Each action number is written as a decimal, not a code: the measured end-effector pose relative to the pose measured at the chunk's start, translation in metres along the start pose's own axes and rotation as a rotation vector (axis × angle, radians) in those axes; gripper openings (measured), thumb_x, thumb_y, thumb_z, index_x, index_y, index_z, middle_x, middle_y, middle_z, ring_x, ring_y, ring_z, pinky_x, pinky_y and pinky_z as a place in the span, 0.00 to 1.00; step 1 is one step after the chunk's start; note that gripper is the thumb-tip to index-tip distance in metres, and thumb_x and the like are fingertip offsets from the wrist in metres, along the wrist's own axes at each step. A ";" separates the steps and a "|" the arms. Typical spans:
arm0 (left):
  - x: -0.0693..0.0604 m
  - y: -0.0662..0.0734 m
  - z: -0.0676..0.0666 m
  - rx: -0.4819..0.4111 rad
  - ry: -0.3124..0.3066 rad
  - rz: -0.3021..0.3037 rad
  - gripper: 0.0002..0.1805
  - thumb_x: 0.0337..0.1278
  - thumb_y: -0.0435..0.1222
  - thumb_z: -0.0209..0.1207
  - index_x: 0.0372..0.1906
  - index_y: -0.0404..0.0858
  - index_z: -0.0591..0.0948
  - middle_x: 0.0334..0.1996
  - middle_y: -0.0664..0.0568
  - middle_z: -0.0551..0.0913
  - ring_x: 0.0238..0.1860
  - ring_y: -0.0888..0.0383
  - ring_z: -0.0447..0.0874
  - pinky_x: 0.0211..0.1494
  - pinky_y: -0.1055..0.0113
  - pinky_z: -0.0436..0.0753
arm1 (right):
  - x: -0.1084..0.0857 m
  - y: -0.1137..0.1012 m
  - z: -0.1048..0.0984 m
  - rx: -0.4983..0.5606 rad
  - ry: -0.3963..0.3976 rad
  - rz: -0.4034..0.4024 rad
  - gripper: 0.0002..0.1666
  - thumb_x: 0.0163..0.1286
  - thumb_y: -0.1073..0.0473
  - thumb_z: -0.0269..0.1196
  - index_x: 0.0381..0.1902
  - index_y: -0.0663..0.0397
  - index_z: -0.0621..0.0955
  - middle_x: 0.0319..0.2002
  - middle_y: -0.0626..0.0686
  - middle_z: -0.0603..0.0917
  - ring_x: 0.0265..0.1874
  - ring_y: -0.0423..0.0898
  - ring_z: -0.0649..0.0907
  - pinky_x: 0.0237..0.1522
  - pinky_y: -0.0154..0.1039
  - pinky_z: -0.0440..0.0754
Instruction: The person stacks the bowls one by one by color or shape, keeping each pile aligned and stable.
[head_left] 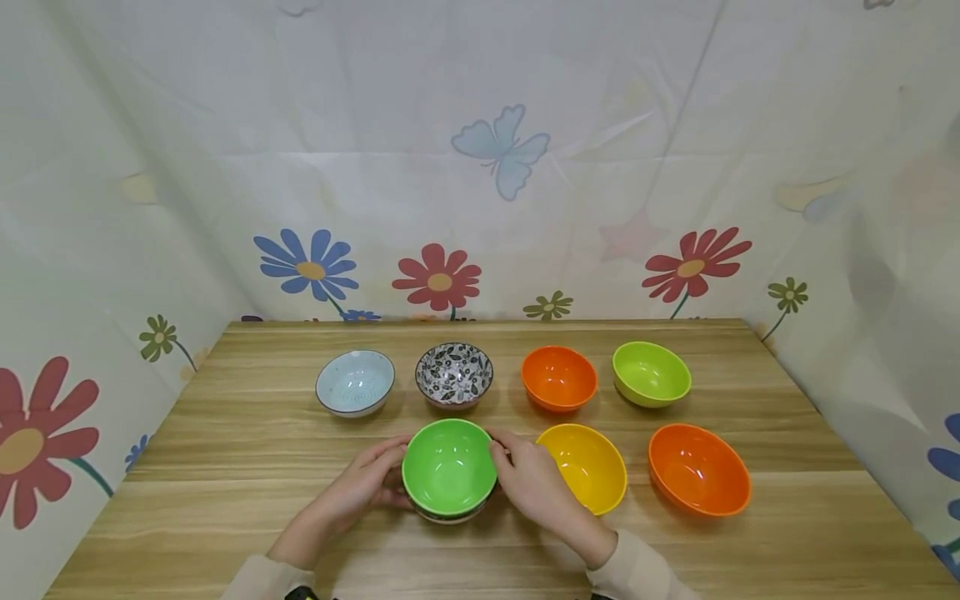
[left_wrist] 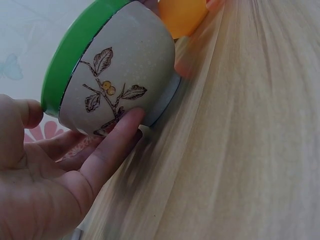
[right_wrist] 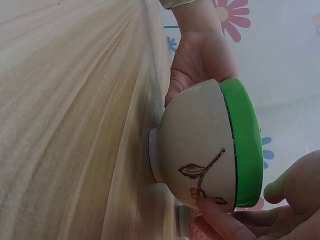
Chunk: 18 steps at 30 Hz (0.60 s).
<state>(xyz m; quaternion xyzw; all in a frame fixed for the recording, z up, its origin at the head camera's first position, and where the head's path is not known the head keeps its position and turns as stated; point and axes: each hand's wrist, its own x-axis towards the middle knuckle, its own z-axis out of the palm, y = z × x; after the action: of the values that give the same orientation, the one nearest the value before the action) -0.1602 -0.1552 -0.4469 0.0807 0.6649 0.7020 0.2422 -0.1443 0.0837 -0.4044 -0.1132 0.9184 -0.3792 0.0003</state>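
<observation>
A bright green bowl (head_left: 450,467) sits nested in a cream bowl (left_wrist: 125,65) painted with brown leaves and yellow berries; only the green upper band shows outside it. My left hand (head_left: 363,479) holds the pair from the left, thumb by the green rim and fingers against the cream wall. On the opposite side, my right hand (head_left: 531,479) grips them the same way, its fingertips touching the painted wall in the right wrist view. The cream bowl's foot (right_wrist: 156,155) is at the tabletop; whether it bears fully on it I cannot tell.
Behind stand a pale blue bowl (head_left: 356,383), a black-and-white leaf-patterned bowl (head_left: 454,375), an orange bowl (head_left: 559,379) and a lime bowl (head_left: 652,374). To the right are a yellow bowl (head_left: 588,468), close to my right hand, and another orange bowl (head_left: 699,470). A flowered curtain (head_left: 375,192) surrounds the wooden table (head_left: 225,467).
</observation>
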 end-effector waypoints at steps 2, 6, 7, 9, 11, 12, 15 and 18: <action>0.000 0.000 0.000 0.001 0.002 0.001 0.31 0.68 0.43 0.43 0.67 0.28 0.56 0.56 0.32 0.72 0.46 0.48 0.81 0.43 0.52 0.82 | -0.001 -0.001 -0.001 0.013 -0.005 -0.013 0.21 0.71 0.58 0.50 0.56 0.62 0.75 0.49 0.58 0.81 0.44 0.50 0.82 0.46 0.46 0.80; 0.000 0.000 0.000 0.003 -0.002 0.011 0.30 0.68 0.43 0.42 0.67 0.28 0.56 0.56 0.32 0.72 0.46 0.48 0.81 0.43 0.52 0.82 | -0.003 -0.002 -0.004 0.055 -0.017 -0.021 0.21 0.71 0.58 0.50 0.57 0.63 0.74 0.51 0.59 0.80 0.47 0.52 0.81 0.47 0.46 0.80; -0.001 0.000 0.000 0.004 -0.003 0.012 0.30 0.68 0.43 0.42 0.67 0.28 0.56 0.56 0.31 0.71 0.46 0.48 0.81 0.43 0.52 0.82 | -0.003 -0.002 -0.004 0.063 -0.019 -0.023 0.21 0.71 0.58 0.50 0.57 0.63 0.73 0.51 0.59 0.80 0.47 0.52 0.81 0.47 0.46 0.80; -0.001 0.000 0.000 0.006 -0.003 0.014 0.30 0.68 0.43 0.42 0.67 0.28 0.56 0.56 0.31 0.71 0.46 0.48 0.81 0.43 0.52 0.82 | -0.003 -0.002 -0.005 0.075 -0.023 -0.023 0.21 0.70 0.58 0.51 0.57 0.62 0.73 0.51 0.59 0.80 0.46 0.51 0.81 0.46 0.44 0.81; -0.001 -0.001 0.000 0.009 -0.001 0.011 0.31 0.68 0.43 0.42 0.68 0.28 0.56 0.56 0.31 0.71 0.47 0.48 0.81 0.43 0.52 0.82 | -0.002 -0.002 -0.005 0.088 -0.024 -0.024 0.21 0.70 0.58 0.51 0.57 0.62 0.73 0.51 0.58 0.80 0.46 0.51 0.82 0.45 0.42 0.81; -0.001 -0.001 0.000 0.009 0.001 0.008 0.31 0.68 0.43 0.43 0.68 0.29 0.56 0.56 0.31 0.71 0.47 0.48 0.80 0.43 0.52 0.82 | -0.002 -0.002 -0.005 0.096 -0.023 -0.026 0.21 0.70 0.58 0.51 0.57 0.62 0.73 0.51 0.58 0.80 0.46 0.51 0.82 0.44 0.41 0.81; -0.001 -0.001 -0.001 0.010 0.007 0.001 0.32 0.67 0.44 0.44 0.68 0.30 0.56 0.57 0.31 0.70 0.48 0.48 0.80 0.44 0.52 0.82 | -0.002 0.000 -0.004 0.108 -0.013 -0.028 0.20 0.70 0.58 0.51 0.57 0.60 0.73 0.51 0.58 0.80 0.46 0.50 0.82 0.44 0.40 0.82; -0.001 -0.001 -0.001 0.011 0.009 -0.001 0.32 0.67 0.45 0.44 0.68 0.30 0.56 0.58 0.31 0.70 0.48 0.48 0.80 0.44 0.53 0.82 | -0.002 0.002 -0.004 0.110 0.002 -0.036 0.20 0.70 0.58 0.51 0.57 0.59 0.74 0.52 0.56 0.79 0.47 0.49 0.81 0.44 0.39 0.81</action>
<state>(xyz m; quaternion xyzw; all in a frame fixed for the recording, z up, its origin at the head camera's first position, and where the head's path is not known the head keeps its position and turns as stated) -0.1594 -0.1567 -0.4482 0.0783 0.6701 0.6983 0.2391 -0.1431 0.0881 -0.4032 -0.1293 0.8939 -0.4292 -0.0012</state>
